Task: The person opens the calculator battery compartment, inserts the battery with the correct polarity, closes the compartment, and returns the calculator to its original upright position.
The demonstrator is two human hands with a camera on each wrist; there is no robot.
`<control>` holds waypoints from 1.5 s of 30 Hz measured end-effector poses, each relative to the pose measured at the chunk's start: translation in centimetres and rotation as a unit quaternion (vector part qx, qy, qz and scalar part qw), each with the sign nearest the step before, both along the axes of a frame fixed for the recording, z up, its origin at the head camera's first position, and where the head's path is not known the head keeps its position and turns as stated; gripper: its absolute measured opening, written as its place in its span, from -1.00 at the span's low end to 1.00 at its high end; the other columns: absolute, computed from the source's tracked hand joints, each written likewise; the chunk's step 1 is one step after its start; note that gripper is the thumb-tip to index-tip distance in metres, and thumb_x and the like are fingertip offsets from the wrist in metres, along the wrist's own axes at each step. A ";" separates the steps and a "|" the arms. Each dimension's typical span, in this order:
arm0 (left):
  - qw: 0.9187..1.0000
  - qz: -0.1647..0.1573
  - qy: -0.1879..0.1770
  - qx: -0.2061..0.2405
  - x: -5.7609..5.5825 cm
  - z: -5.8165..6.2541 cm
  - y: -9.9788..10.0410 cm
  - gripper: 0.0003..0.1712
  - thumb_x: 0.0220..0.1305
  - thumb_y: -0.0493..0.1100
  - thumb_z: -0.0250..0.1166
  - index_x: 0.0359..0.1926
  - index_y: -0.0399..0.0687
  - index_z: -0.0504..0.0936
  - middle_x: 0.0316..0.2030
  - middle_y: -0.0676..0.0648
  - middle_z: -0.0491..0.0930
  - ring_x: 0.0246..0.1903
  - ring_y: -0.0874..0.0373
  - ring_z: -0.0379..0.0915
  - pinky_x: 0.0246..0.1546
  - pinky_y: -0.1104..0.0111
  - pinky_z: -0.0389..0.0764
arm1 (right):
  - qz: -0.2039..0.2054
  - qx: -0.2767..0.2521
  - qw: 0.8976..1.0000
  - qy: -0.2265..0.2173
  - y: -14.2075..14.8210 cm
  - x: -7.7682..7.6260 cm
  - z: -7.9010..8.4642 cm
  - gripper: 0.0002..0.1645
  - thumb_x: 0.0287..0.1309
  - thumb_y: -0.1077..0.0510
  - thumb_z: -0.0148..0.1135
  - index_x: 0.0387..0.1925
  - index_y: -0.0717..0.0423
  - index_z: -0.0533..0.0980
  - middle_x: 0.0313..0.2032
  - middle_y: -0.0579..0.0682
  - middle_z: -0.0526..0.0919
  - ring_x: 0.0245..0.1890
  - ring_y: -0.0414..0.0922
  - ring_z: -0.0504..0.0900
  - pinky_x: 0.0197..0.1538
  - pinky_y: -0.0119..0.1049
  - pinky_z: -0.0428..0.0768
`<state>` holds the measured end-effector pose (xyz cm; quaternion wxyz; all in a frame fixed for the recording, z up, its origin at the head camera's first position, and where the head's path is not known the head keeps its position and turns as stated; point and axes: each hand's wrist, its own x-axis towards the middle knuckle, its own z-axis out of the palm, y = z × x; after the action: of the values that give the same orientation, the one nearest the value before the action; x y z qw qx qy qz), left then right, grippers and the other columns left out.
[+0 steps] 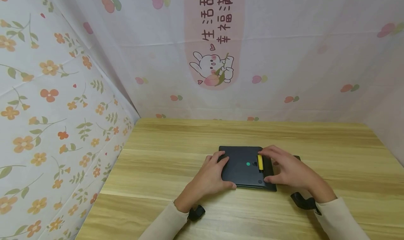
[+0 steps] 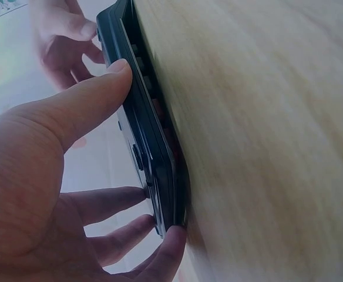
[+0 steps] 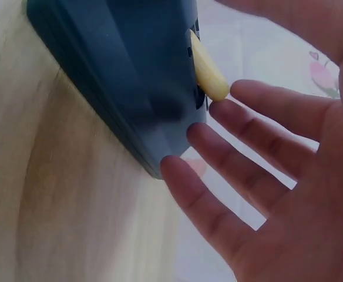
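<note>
A dark calculator [image 1: 238, 168] lies face down on the wooden table; keys [image 2: 149, 85] show along its underside in the left wrist view. From its open battery compartment a yellow battery [image 1: 260, 162] sticks out at a tilt, one end raised [image 3: 209, 70]. My left hand [image 1: 209, 177] grips the calculator's left end, thumb at the near edge and fingers at the far side. Over the right end is my right hand [image 1: 291, 168], its index fingertip right at the battery's raised end and its thumb near the calculator's front right part. The other right fingers are extended.
The corner of a dark object [image 1: 297, 158] shows behind my right hand. Black wrist straps [image 1: 196, 213] sit at both sleeves. Patterned cloth [image 1: 151, 75] hangs along the table's back and left sides. Wooden tabletop [image 1: 157, 155] surrounds the calculator.
</note>
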<state>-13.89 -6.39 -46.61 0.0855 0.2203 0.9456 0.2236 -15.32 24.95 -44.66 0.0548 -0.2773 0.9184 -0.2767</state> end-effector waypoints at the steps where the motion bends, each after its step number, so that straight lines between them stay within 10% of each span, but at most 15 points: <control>1: 1.000 0.000 -0.001 0.000 0.0 0.0 0.0 0.11 0.21 0.29 0.66 0.62 -0.09 0.46 0.67 -0.06 0.18 0.51 -0.13 0.23 0.42 0.06 0.49 | 0.002 0.004 1.000 -0.004 -0.1 0.1 0.1 0.03 0.12 -0.09 0.75 0.49 0.22 0.49 0.39 0.18 0.51 0.20 0.14 0.65 0.06 0.12 0.71; 14: 1.000 0.002 -0.001 -0.001 -0.1 -0.1 0.0 0.11 0.21 0.30 0.66 0.62 -0.09 0.46 0.67 -0.06 0.18 0.52 -0.13 0.23 0.42 0.05 0.49 | 0.008 0.043 0.999 -0.003 -0.5 0.5 0.0 0.33 -0.10 -0.19 0.85 0.57 0.26 0.38 0.48 0.21 0.40 0.37 0.26 0.53 0.20 0.24 0.65; 45: 1.000 0.003 0.002 0.000 0.0 -0.1 0.1 0.11 0.20 0.28 0.67 0.61 -0.12 0.47 0.66 -0.09 0.20 0.52 -0.14 0.24 0.43 0.06 0.48 | 0.013 0.045 0.998 0.039 -0.5 0.9 -0.4 0.13 -0.09 -0.11 0.84 0.43 0.25 0.48 0.44 0.18 0.38 0.34 0.18 0.51 0.08 0.10 0.69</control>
<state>-13.93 -6.31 -46.73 0.0825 0.2179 0.9464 0.2237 -14.44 24.44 -45.06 0.0346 -0.2973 0.9276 -0.2236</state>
